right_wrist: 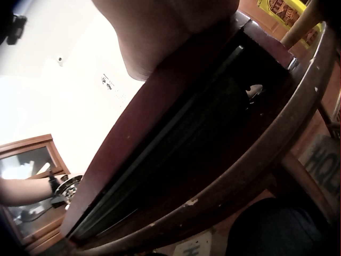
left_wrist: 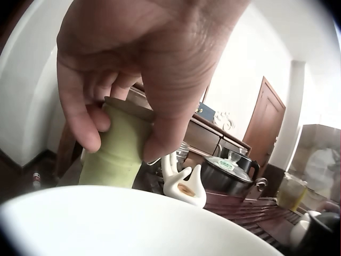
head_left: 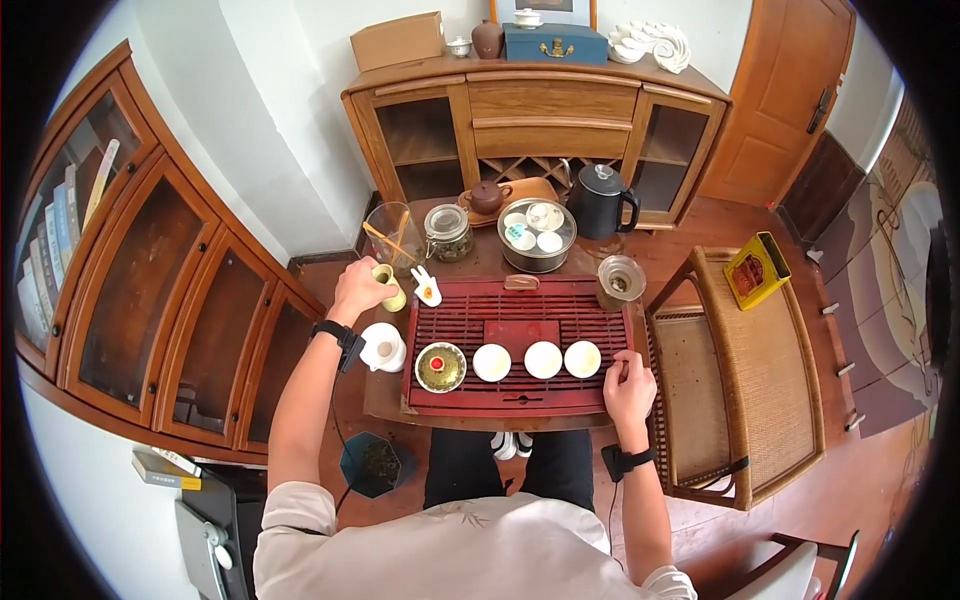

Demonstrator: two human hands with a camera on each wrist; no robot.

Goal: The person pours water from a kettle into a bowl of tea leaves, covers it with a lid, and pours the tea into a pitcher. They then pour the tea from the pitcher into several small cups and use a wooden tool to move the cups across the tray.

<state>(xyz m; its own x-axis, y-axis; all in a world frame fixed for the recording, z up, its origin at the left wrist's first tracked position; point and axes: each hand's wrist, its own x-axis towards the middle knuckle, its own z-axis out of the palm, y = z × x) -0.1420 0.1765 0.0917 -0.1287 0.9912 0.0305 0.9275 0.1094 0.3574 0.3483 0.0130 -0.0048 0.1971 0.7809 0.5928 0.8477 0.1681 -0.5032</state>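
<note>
My left hand (head_left: 360, 288) grips a light-green bamboo-shaped cup (left_wrist: 118, 152) near its rim, thumb on one side and fingers on the other. Beside it stand a white hand-shaped ornament (head_left: 427, 288) and, nearer me, a white pitcher (head_left: 383, 347). My right hand (head_left: 630, 390) rests loosely curled at the front right corner of the red slatted tea tray (head_left: 510, 402), holding nothing. Along the tray's front stand a white-rimmed round vessel with a red knob (head_left: 441, 367) and three white cups (head_left: 543, 359) of pale liquid.
Behind the tray are a glass with wooden tools (head_left: 395, 240), a lidded jar (head_left: 449, 233), a brown teapot (head_left: 487, 197), a steel pot holding white cups (head_left: 537, 235) and a black kettle (head_left: 603, 203). A glass vessel (head_left: 620, 282) stands back right; a wicker chair (head_left: 780, 380) flanks the table.
</note>
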